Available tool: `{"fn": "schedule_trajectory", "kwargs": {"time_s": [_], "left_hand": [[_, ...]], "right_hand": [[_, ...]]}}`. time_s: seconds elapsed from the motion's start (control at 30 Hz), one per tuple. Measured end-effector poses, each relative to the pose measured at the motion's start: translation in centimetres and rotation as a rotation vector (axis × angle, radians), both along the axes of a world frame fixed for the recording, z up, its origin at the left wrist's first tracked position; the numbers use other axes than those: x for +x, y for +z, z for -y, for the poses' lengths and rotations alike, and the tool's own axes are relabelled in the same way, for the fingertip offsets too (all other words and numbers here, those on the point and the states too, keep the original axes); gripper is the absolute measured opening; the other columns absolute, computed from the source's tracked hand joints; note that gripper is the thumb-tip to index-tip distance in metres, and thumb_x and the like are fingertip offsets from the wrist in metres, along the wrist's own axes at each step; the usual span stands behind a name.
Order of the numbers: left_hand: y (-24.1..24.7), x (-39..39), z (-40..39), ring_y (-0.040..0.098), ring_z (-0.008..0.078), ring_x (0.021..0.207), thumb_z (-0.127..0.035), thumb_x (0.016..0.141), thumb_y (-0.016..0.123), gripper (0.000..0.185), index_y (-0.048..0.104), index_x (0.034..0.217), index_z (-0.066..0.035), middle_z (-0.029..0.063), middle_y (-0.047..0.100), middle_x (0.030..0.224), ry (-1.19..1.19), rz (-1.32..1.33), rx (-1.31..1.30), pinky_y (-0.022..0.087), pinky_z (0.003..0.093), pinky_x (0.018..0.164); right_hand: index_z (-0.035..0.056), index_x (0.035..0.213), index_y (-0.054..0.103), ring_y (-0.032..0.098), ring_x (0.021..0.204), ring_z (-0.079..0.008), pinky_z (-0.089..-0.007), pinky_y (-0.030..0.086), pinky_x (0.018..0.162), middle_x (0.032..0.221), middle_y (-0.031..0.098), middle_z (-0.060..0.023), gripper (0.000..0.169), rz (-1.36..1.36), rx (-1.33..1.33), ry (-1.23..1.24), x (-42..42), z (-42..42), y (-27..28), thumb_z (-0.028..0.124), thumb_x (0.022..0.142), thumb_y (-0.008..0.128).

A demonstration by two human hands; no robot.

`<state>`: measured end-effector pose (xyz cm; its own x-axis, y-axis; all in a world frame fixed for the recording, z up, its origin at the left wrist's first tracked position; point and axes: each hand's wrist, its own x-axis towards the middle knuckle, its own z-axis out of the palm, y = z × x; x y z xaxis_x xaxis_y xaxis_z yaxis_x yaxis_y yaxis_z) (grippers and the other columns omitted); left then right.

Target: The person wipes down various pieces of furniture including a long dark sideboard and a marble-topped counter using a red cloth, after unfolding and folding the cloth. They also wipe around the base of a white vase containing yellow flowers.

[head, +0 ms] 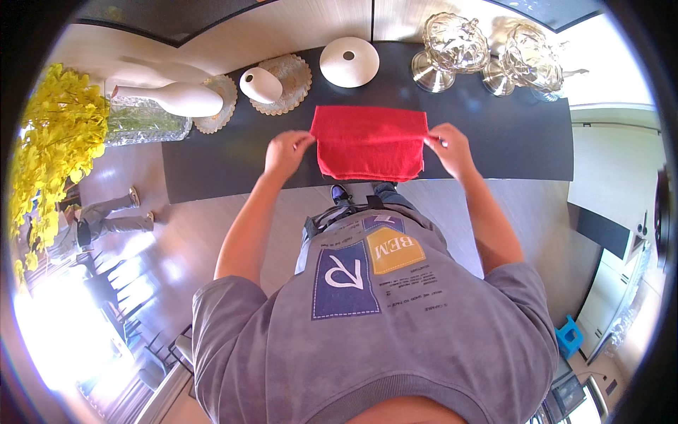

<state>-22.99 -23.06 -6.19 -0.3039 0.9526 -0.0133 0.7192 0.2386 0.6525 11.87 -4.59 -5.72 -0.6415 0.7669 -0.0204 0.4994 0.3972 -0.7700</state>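
Note:
A red cloth (371, 153), which looks like a folded towel, lies on the dark countertop (238, 159) before me. A fold line runs across it from side to side, and its near edge shows stacked layers with rounded corners. My left hand (286, 153) pinches the cloth's left side at the fold between thumb and fingers. At the same height on the right side, my right hand (451, 149) pinches the other end. Between the two hands the cloth is stretched fairly straight. Its underside is hidden.
Along the back stand a round white vase (349, 63), a small white vase (262, 86) on a doily and two shiny footed bowls (454, 45). To the left are a long-necked white vase (180, 98), a glass vase (151, 124) and yellow flowers (58, 132). Another person (100, 217) is farther left.

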Motion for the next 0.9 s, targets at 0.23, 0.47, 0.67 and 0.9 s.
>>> {"fn": "schedule_trajectory", "kwargs": {"time_s": [0.23, 0.47, 0.67, 0.9], "left_hand": [[-5.4, 4.0, 6.1, 0.064, 0.0245, 0.081, -0.023, 0.083, 0.065, 0.016, 0.071, 0.087, -0.008, 0.0076, 0.067, 0.091, -0.081, 0.039, -0.169, 0.051, 0.0352, 0.071], [-5.9, 3.3, 6.2, 0.063, 0.0263, 0.087, -0.02, 0.083, 0.064, 0.014, 0.069, 0.086, -0.007, 0.0071, 0.066, 0.092, 0.007, 0.015, -0.075, 0.05, 0.036, 0.076], [-4.0, 1.9, 6.1, 0.063, 0.0262, 0.086, -0.02, 0.084, 0.065, 0.014, 0.069, 0.086, -0.007, 0.0068, 0.065, 0.091, 0.038, 0.01, 0.122, 0.051, 0.0354, 0.075], [-4.9, 3.4, 6.3, 0.055, 0.0261, 0.106, -0.029, 0.084, 0.065, 0.017, 0.07, 0.09, -0.014, 0.0041, 0.059, 0.115, -0.149, -0.177, -0.176, 0.044, 0.0412, 0.09]], "right_hand": [[0.0078, 0.089, 0.07, 0.059, 0.095, -0.0287, -0.0358, 0.046, 0.084, 0.096, 0.062, -0.0101, 0.013, 0.138, -0.036, 0.09, 4.6, 5.6, -7.1, 0.016, 0.079, 0.07], [0.0078, 0.09, 0.07, 0.06, 0.093, -0.0282, -0.0357, 0.048, 0.079, 0.095, 0.062, -0.0098, 0.012, 0.148, -0.033, 0.029, 5.0, 5.4, -9.1, 0.013, 0.079, 0.069], [0.0061, 0.09, 0.069, 0.061, 0.085, -0.02, -0.0296, 0.048, 0.071, 0.096, 0.061, -0.0079, 0.011, -0.048, -0.046, -0.087, 5.0, 4.8, -7.1, 0.013, 0.082, 0.069], [0.0124, 0.087, 0.071, 0.055, 0.096, -0.0279, -0.0394, 0.046, 0.083, 0.11, 0.057, -0.0089, 0.014, 0.329, 0.067, 0.141, 4.5, 5.1, -7.2, 0.023, 0.078, 0.073]]}}
